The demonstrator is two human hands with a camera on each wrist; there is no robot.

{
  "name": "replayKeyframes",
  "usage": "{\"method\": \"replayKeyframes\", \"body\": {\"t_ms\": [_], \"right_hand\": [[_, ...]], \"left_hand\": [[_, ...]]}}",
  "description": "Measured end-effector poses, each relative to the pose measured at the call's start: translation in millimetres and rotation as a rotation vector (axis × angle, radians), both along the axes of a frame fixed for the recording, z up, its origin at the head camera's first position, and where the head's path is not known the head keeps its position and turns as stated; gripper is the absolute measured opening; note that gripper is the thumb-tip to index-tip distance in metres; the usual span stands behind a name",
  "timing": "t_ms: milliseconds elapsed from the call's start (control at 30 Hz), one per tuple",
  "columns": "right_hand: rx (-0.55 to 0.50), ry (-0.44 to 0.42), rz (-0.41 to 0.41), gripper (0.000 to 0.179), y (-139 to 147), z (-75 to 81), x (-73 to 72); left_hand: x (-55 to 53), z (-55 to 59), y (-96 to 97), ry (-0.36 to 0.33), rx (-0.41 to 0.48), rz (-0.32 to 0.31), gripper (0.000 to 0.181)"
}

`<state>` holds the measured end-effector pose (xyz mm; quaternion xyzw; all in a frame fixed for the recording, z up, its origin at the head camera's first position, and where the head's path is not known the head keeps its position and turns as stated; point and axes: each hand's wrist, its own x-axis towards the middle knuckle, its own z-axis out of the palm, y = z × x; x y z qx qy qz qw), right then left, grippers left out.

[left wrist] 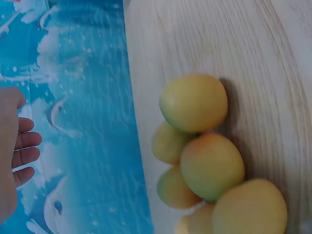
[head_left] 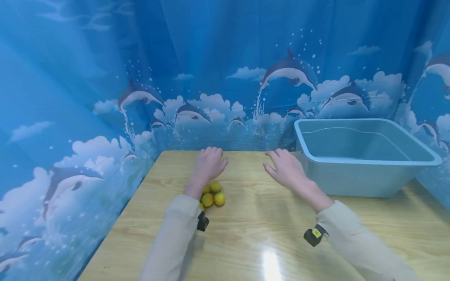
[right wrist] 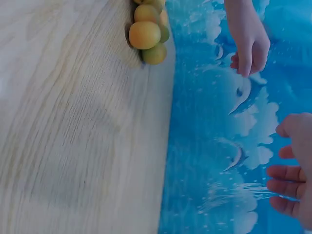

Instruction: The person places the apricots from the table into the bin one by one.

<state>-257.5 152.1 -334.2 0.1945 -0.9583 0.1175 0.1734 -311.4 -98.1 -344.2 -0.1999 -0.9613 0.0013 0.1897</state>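
Note:
Several round yellow-orange fruits with greenish patches (head_left: 208, 200) lie bunched together on the wooden table, partly covered by the left forearm in the head view. Up close in the left wrist view, one fruit (left wrist: 212, 165) sits amid the others. My left hand (head_left: 209, 162) hovers past the fruits over the table's far part, fingers relaxed, holding nothing. My right hand (head_left: 286, 168) hangs in the air left of the blue tub (head_left: 351, 177), its fingers loosely bent and holding nothing. Both hands (right wrist: 297, 170) appear in the right wrist view against the curtain.
The light wooden table (head_left: 246, 234) ends at a far edge by a blue dolphin-print curtain (head_left: 225, 58). The open tub stands at the table's right rear. Black wrist cameras hang under both sleeves, one with a yellow label (head_left: 315, 233).

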Motion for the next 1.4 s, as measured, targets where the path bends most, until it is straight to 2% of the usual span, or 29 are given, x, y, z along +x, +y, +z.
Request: {"method": "replayKeyframes", "body": {"t_ms": [133,267,500,667,867,1067,1267,1400], "right_hand": [[0.009,0.129,0.078,0.034,12,5.1,13.6],[-0.007,0.197,0.117,0.032,28,10.5,24.2],[0.02,0.331,0.129,0.037,67,20.8,36.1],[0.041,0.284,0.052,0.043,102,27.7,41.9],[0.069,0.154,-0.095,0.046,144,34.7,47.1],[0.072,0.095,-0.219,0.042,185,34.5,46.4],[0.125,0.08,-0.347,0.045,222,28.8,46.5],[0.128,0.084,-0.398,0.047,245,27.0,48.5]], "left_hand": [[4.7,3.7,11.2,0.037,-0.014,-0.044,0.031],[11.9,6.1,23.0,0.046,-0.012,-0.077,0.037],[26.9,13.7,45.4,0.116,-0.056,-0.153,0.044],[35.0,21.3,62.3,0.132,-0.059,-0.232,0.045],[40.1,28.3,82.1,0.175,-0.056,-0.297,0.046],[40.9,30.0,99.6,0.225,-0.08,-0.311,0.048],[42.6,29.6,118.0,0.187,-0.132,-0.303,0.054],[43.7,29.4,132.0,0.162,-0.163,-0.305,0.055]]}}
